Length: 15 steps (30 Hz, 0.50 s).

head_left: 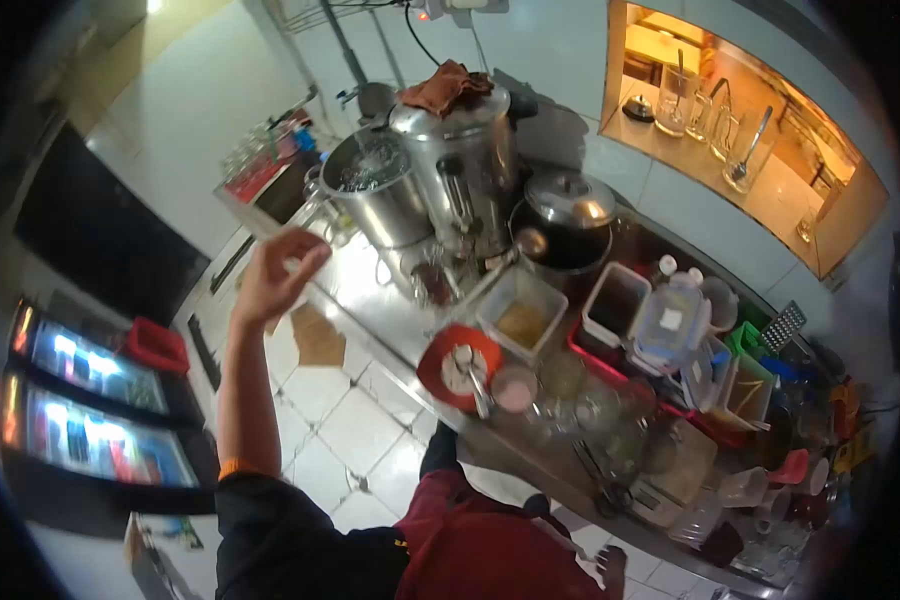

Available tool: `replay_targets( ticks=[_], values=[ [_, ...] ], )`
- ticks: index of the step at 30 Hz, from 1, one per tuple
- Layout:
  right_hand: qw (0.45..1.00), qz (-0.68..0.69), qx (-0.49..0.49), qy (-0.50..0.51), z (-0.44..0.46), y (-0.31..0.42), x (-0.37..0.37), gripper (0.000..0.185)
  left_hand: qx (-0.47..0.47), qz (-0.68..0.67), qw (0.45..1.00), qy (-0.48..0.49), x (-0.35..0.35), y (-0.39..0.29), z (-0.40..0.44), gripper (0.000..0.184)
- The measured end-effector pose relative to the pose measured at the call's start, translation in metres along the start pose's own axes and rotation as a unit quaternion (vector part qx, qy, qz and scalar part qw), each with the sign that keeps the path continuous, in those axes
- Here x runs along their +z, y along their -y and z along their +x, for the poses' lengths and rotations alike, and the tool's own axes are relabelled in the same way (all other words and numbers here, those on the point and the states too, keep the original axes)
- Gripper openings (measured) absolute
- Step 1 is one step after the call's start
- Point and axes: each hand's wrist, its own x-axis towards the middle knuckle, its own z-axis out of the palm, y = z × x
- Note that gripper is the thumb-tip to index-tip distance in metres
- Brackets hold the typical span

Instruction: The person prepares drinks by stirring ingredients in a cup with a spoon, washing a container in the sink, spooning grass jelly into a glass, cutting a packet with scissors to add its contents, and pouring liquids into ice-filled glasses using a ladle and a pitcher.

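Observation:
My left hand [278,275] is raised over the left end of the steel counter [355,290]. Its fingers curl round toward the thumb in a pinch; whatever may be between the tips is too small to make out. Beyond it stand a large open steel pot [385,205] of liquid and a tall steel urn [460,160] with a brown cloth [445,88] on its lid. Low at the right of my body, my right hand [610,568] hangs in shadow below the counter edge, fingers apart. Nearer me on the counter is a red bowl [432,362] with white contents and a spoon.
A clear tub [523,312], a dark lidded pot [567,235], stacked containers [670,320] and a kitchen scale [675,470] crowd the counter. Glass pitchers stand on a window ledge [660,140]. Lit fridges [100,410] are at left; flattened cardboard [317,337] lies on the tiles.

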Motion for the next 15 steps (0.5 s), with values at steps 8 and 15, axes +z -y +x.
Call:
replay_targets(
  ticks=[8,15],
  values=[
    [0.989,0.055,0.051,-0.128,-0.095,0.019,0.159,0.033,0.057,0.297,0.924,-0.233,-0.025,0.286,0.378,0.035],
    [0.961,-0.262,-0.003,-0.086,-0.186,-0.044,0.226,0.033,0.210,0.197,0.951,0.111,-0.040,0.344,0.464,0.019]
  ],
)
